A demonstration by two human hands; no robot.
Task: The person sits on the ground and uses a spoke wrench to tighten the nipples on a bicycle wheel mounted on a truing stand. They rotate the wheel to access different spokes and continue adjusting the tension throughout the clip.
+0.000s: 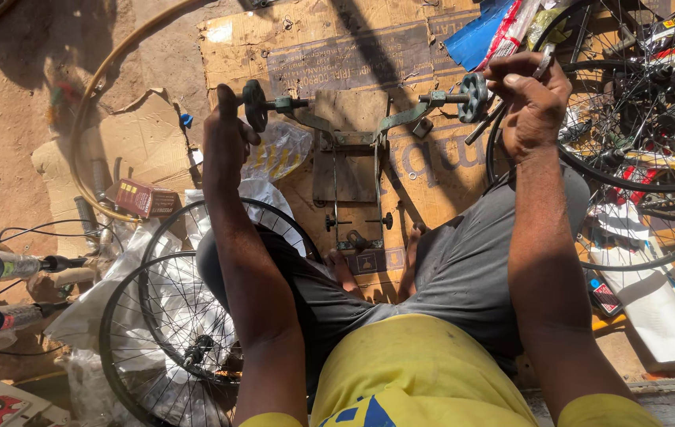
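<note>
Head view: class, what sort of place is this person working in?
Most likely an open-air bicycle repair spot: spoked wheels lie on dirt, a metal wheel stand sits on flattened cardboard, and more bicycle wheels pile up alongside.

Getting hard, bright sunlight from above, washing out the dirt floor (13, 103) and cardboard (353, 55). Throwing deep, sharp-edged shadows across the upper left and under the legs. Glinting off wheel spokes (187, 316). Staying crisp in the middle, bending slightly outward toward the edges.

Hard sunlight falls on a dusty dirt floor (13, 103) covered with flattened cardboard sheets (353, 55), casting sharp shadows.
</note>
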